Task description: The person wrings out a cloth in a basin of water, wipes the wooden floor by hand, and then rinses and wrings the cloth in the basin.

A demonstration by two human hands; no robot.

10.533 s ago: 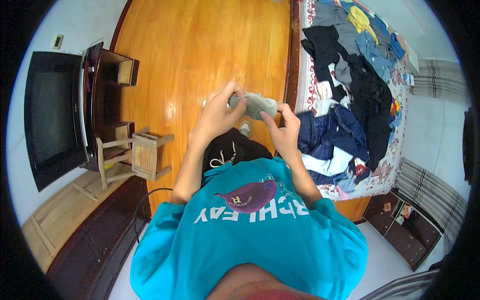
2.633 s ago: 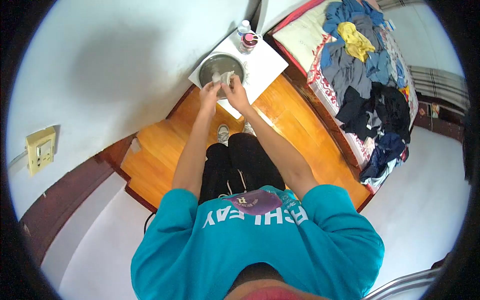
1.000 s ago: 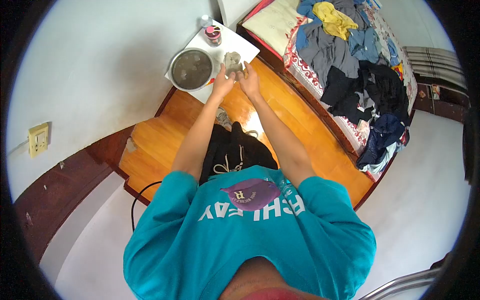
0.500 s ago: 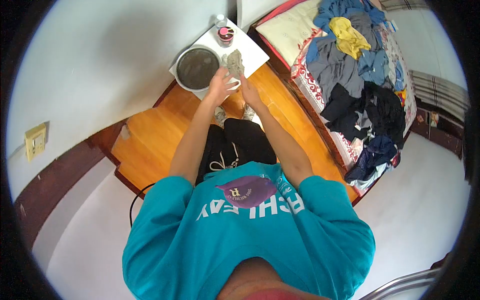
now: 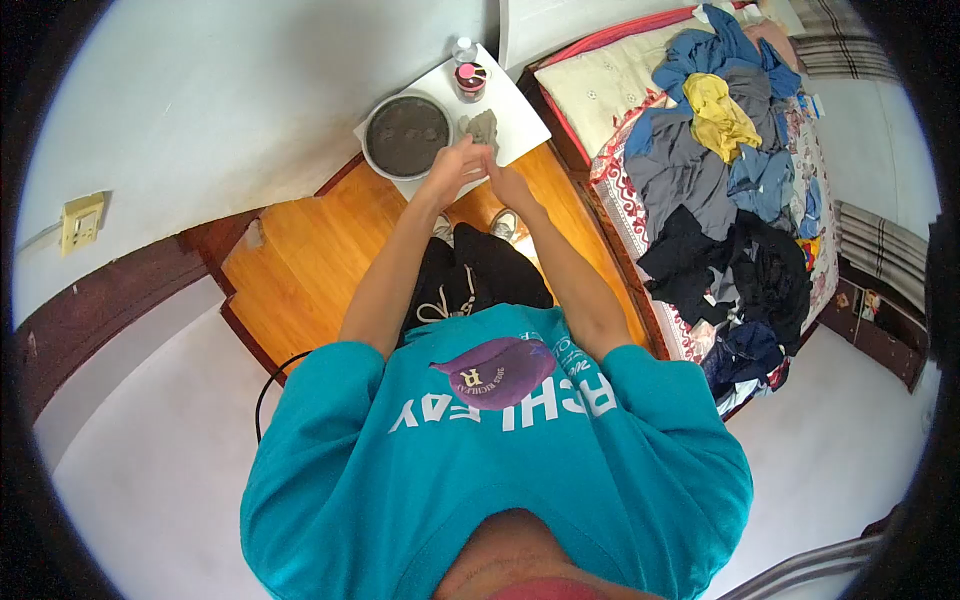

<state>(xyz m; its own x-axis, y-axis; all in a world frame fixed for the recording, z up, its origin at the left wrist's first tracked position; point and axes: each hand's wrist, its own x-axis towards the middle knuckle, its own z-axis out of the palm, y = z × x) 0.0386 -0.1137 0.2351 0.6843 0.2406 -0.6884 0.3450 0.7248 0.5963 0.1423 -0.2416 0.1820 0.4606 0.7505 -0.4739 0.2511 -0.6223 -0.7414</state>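
Note:
My left hand (image 5: 458, 168) and my right hand (image 5: 504, 180) meet in front of the white table's near edge. The left fingers lie pressed together across the right fingers, and whatever is between them is hidden. Just beyond the fingertips, a crumpled grey-green cloth (image 5: 483, 128) rests on the table (image 5: 517, 118). To the left of my hands stands a round metal basin (image 5: 371, 160). Dark material (image 5: 405, 148) fills it, with several roundish lumps on its surface.
Behind the cloth are a jar with a pink top (image 5: 470, 82) and a clear bottle with a white cap (image 5: 464, 52). On the right, a bed (image 5: 622, 172) carries heaped clothes (image 5: 735, 160). A wall switch (image 5: 82, 222) is at the left, above wooden flooring (image 5: 300, 255).
My left hand, spread and apart before, has closed in against my right hand. The view has shifted slightly, and lumps now show on the dark material in the basin.

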